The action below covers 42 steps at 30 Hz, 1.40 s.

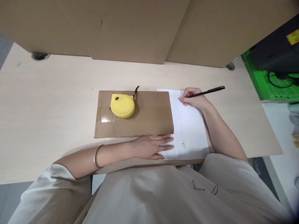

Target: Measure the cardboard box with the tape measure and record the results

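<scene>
My right hand (pixel 192 99) is closed around a black pen (pixel 206 92), its tip touching the top of a white sheet of paper (pixel 189 130) with faint lines of writing. My left hand (pixel 153 146) lies flat, fingers stretched out, on the sheet's lower left edge, just below a brown cardboard piece (pixel 149 113). A yellow tape measure (pixel 122 105) with a black strap rests on the cardboard's left half. A bracelet circles my left wrist.
The light wooden desk (pixel 51 105) is walled at the back by tan partition panels (pixel 126 28). Cable holes sit at the back left (pixel 40 56) and back right. A green crate (pixel 273 77) with dark items stands off the desk's right side.
</scene>
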Tool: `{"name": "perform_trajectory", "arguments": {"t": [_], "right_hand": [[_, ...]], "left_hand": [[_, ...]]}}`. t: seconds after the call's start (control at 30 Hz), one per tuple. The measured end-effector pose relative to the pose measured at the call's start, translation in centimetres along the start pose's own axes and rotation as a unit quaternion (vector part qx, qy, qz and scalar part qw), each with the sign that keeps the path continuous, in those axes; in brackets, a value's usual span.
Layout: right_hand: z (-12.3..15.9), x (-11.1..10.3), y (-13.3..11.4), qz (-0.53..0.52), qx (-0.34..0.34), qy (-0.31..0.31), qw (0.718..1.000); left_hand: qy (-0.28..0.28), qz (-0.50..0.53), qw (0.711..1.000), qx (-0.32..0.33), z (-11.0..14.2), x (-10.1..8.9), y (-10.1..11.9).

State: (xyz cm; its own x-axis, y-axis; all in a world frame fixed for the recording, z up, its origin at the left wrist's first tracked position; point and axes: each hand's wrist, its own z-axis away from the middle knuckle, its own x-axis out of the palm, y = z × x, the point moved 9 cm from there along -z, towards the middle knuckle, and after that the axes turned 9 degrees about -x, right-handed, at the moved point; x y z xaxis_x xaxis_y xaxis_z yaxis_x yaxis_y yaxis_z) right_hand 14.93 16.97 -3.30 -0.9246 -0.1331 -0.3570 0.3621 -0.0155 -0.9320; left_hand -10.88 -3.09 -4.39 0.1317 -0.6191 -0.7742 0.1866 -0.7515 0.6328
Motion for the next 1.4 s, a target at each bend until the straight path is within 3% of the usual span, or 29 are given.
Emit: {"name": "perform_trajectory", "arguments": {"t": [0.53,1.03,1.4], "right_hand": [[0.1,-0.2,-0.2,0.012,0.004,0.001,1.0],[0.1,-0.6,0.7,0.015,0.0,0.002,1.0],[-0.1,-0.8,1.2,0.028,0.011,0.0,1.0]], "left_hand": [[0.011,-0.004,1.0,0.006,0.3,0.0,0.1],[-0.04,-0.009,0.999,-0.023,-0.4,-0.6,0.6],[-0.005,0.016,1.0,-0.015,-0.1,-0.6,0.4]]}}
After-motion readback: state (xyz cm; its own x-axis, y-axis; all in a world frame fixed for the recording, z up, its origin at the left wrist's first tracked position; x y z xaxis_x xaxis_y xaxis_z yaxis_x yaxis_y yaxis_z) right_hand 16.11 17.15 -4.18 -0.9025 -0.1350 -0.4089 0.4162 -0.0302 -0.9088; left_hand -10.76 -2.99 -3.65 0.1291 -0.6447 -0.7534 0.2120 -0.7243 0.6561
